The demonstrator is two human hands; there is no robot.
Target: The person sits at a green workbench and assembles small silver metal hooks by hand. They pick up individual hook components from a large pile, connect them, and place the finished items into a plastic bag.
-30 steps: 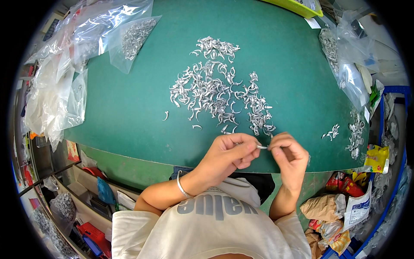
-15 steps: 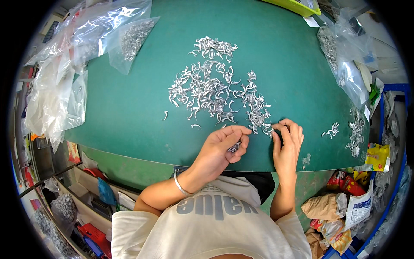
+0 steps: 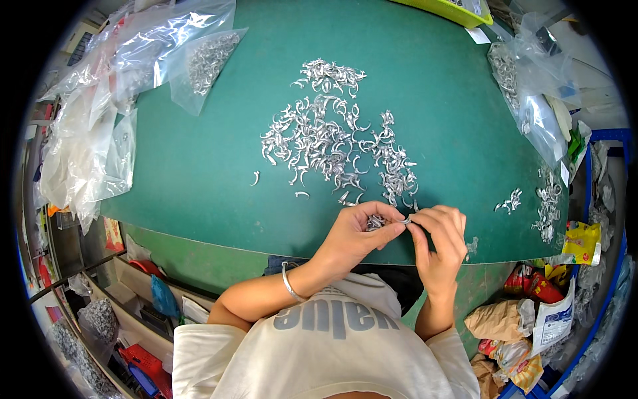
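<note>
Small curved silver metal pieces lie in heaps on a green table [image 3: 199, 173]: a large middle heap [image 3: 316, 143], a small far heap [image 3: 329, 74] and a narrow right-hand heap [image 3: 397, 169]. Close to the near edge, my left hand [image 3: 349, 239] is curled around several pieces [image 3: 375, 223] in its palm. Between its thumb and index fingertips and those of my right hand [image 3: 440, 243] sits one curved metal piece [image 3: 406, 221], pinched from both sides. The fingertips partly cover that piece.
Clear plastic bags [image 3: 100, 146] cover the table's left side, and a bag of metal pieces [image 3: 211, 60] lies beside them. More bags [image 3: 531, 86] are at the right edge. Nearby are two small groups of pieces [image 3: 512, 201]. A yellow-green tray [image 3: 452, 9] stands at the far edge.
My right hand has come away from the narrow heap, nearer to me, with a piece in its fingertips. My left hand has shifted right and meets it at that piece.
</note>
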